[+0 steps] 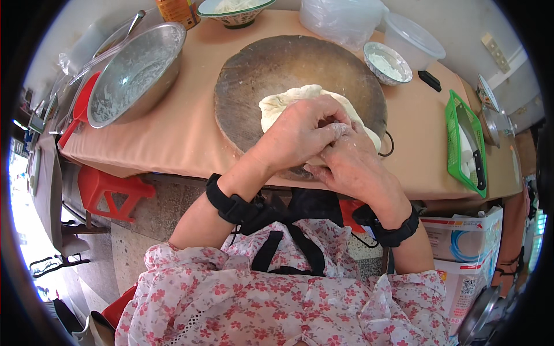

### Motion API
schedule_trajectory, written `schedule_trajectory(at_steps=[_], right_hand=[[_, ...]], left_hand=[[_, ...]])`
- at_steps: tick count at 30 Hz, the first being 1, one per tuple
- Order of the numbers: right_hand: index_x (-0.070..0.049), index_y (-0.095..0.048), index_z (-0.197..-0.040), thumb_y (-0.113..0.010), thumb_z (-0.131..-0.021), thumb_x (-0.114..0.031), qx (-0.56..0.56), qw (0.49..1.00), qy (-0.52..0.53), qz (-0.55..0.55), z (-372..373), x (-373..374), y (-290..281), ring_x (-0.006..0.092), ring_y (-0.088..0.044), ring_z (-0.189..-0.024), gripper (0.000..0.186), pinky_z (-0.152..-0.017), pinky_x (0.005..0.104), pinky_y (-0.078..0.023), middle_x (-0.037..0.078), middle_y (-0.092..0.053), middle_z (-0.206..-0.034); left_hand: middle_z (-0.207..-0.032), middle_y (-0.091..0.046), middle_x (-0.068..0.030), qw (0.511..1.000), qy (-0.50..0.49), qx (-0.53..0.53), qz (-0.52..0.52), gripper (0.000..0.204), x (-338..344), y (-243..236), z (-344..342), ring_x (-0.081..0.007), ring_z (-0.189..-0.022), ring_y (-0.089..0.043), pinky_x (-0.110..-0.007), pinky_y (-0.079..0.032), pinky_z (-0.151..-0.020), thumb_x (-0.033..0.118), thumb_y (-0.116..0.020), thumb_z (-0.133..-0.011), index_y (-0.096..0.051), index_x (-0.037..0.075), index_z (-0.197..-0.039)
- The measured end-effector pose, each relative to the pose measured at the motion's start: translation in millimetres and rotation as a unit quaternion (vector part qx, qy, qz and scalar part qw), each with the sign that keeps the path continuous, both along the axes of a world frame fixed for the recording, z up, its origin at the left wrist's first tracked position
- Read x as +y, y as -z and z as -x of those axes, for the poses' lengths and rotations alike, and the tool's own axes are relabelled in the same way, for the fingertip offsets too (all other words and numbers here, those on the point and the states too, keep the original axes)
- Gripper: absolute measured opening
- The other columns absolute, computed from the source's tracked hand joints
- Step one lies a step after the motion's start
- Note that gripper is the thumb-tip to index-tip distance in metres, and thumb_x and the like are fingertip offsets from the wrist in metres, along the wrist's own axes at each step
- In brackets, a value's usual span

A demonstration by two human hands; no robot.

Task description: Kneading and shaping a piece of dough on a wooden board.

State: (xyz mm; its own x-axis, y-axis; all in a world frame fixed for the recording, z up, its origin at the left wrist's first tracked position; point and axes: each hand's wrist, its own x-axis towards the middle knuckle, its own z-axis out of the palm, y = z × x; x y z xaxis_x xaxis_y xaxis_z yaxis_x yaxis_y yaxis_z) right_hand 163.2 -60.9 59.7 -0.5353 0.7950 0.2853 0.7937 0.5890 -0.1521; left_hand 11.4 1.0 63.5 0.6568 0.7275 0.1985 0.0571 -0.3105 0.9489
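Observation:
A lump of pale, soft dough [287,99] lies on a round wooden board [277,60], with uneven, folded edges. My left hand [303,128] is over its near side, closed, its fingers curled in against the fingers of my right hand. What the left fingers grip, if anything, is hidden. My right hand [356,160] lies partly under the left at the dough's near right edge, back up and dusted with flour. Its thumb points left over the board's near rim, while its other fingertips are covered.
A floury metal basin [138,75] stands at left beside a red-handled tool [86,98]. Behind the board are a patterned bowl [236,14] and clear plastic tubs [412,40]. Right are a bowl of white powder [388,63] and a green basket [453,124] holding a knife [478,169].

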Motion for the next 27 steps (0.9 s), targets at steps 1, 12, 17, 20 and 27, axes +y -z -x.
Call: schedule_trajectory(at_steps=[1, 12, 17, 20, 27], right_hand=[[-0.006, -0.068, -0.1, -0.072, -0.077, -0.027, -0.008, 0.999, -0.001, -0.033, 0.5, 0.1, 0.6, 0.0353, -0.058, -0.105, 0.031, -0.089, 0.0489, -0.044, 0.013, -0.067, -0.103], [-0.009, -0.064, -0.114, -0.071, -0.077, -0.03, 0.029, 0.999, 0.008, -0.022, -0.1, 1.0, 10.7, 0.0328, -0.056, -0.109, 0.043, -0.093, 0.0466, -0.042, 0.012, -0.064, -0.112], [-0.006, -0.066, -0.109, -0.074, -0.074, -0.031, 0.016, 1.0, 0.007, -0.002, -0.7, 0.7, 6.1, 0.0365, -0.057, -0.106, 0.044, -0.095, 0.0483, -0.042, 0.016, -0.067, -0.104], [-0.008, -0.067, -0.103, -0.073, -0.075, -0.025, -0.042, 0.999, 0.015, -0.011, 0.5, -1.1, 5.5, 0.0307, -0.052, -0.114, 0.033, -0.091, 0.0457, -0.041, 0.012, -0.06, -0.118], [-0.012, -0.066, -0.112, -0.074, -0.074, -0.025, -0.02, 0.997, 0.008, -0.071, 5.0, -3.7, 4.1, 0.0316, -0.05, -0.12, 0.041, -0.093, 0.0469, -0.041, 0.011, -0.056, -0.125]], left_hand=[[-0.098, -0.064, -0.006, 1.0, -0.005, -0.001, -0.012, 0.011, 0.1, 0.9, 1.3, -0.0123, -0.093, -0.059, -0.029, -0.05, -0.08, 0.005, -0.064, -0.088, -0.065, 0.0, -0.097], [-0.091, -0.058, -0.011, 0.972, -0.05, 0.048, -0.223, 0.016, -18.2, -7.6, -10.0, -0.0266, -0.082, -0.058, -0.035, -0.049, -0.074, 0.012, -0.067, -0.083, -0.058, -0.001, -0.087], [-0.091, -0.057, -0.0117, 0.975, -0.087, 0.045, -0.199, 0.017, -10.0, 0.8, -9.6, -0.0257, -0.08, -0.058, -0.036, -0.048, -0.072, 0.013, -0.065, -0.085, -0.059, -0.002, -0.087], [-0.086, -0.058, -0.0125, 0.978, -0.126, 0.081, -0.147, 0.016, -3.8, 3.2, -2.3, -0.0235, -0.075, -0.058, -0.035, -0.048, -0.07, 0.013, -0.064, -0.086, -0.061, -0.003, -0.089], [-0.082, -0.064, -0.0093, 0.988, -0.096, 0.084, -0.088, 0.016, 11.9, 2.5, 14.4, -0.0142, -0.073, -0.057, -0.029, -0.048, -0.068, 0.011, -0.061, -0.088, -0.066, -0.002, -0.096]])
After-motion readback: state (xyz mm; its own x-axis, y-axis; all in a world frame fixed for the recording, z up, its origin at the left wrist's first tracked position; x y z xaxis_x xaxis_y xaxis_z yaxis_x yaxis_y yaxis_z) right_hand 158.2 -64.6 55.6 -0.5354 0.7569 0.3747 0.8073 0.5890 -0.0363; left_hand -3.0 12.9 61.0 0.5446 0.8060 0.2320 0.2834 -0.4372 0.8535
